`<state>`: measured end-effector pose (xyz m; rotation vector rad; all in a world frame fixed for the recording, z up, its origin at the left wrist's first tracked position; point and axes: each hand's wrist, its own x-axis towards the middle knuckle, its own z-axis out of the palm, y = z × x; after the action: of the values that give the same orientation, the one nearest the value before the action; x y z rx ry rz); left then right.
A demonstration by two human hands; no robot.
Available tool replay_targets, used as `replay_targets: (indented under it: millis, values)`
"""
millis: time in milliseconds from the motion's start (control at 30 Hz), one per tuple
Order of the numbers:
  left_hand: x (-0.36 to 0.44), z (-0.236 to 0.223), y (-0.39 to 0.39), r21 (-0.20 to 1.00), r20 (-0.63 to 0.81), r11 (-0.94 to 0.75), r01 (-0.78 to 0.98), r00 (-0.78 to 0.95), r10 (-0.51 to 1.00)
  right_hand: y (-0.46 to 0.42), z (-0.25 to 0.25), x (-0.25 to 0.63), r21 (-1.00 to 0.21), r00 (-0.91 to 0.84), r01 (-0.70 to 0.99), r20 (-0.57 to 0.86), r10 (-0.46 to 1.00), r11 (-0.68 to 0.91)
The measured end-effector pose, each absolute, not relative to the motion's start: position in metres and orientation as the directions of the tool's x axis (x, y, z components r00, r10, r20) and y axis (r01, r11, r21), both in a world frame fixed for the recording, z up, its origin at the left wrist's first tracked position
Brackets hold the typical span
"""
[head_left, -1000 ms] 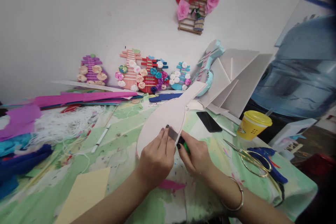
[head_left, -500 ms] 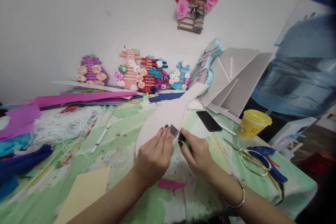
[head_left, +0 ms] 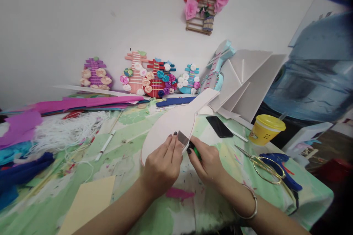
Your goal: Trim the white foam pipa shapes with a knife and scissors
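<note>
A white lute-shaped foam board point(head_left: 162, 126) with a round body and long neck lies tilted over the table in front of me. My left hand point(head_left: 164, 159) holds its near edge, fingers laid together on top; the thumb is hidden. My right hand point(head_left: 206, 156) is closed around the green and black handle of a utility knife point(head_left: 183, 138). The wide blade lies across the board's right edge, close to my left fingertips.
A phone point(head_left: 219, 126), gold-handled scissors point(head_left: 264, 167) and a yellow cup point(head_left: 267, 129) are on the right. White cord point(head_left: 68, 130) and a marker point(head_left: 105, 145) lie left. Decorated lute models point(head_left: 156, 77) and foam sheets point(head_left: 248, 77) stand behind.
The board has turned slightly, its neck tip shifting a little to the right and down. The knife blade has tilted slightly with it; both hands stay almost in place.
</note>
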<state>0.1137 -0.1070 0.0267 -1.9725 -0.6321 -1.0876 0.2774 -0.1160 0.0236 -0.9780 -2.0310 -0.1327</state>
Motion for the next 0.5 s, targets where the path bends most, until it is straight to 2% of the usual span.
replay_targets:
  millis: [300,500]
  values:
    - [0.112,0.026,-0.106,-0.366,0.881,-0.559,0.744,0.471,0.051,-0.115,0.022,0.281,-0.241,-0.323,0.703,0.730,0.602,0.669]
    - [0.107,0.027,-0.106,-0.354,0.883,-0.556,0.752,0.465,0.067,-0.107,0.024,0.288,-0.398,-0.132,0.725,0.721,0.681,0.562]
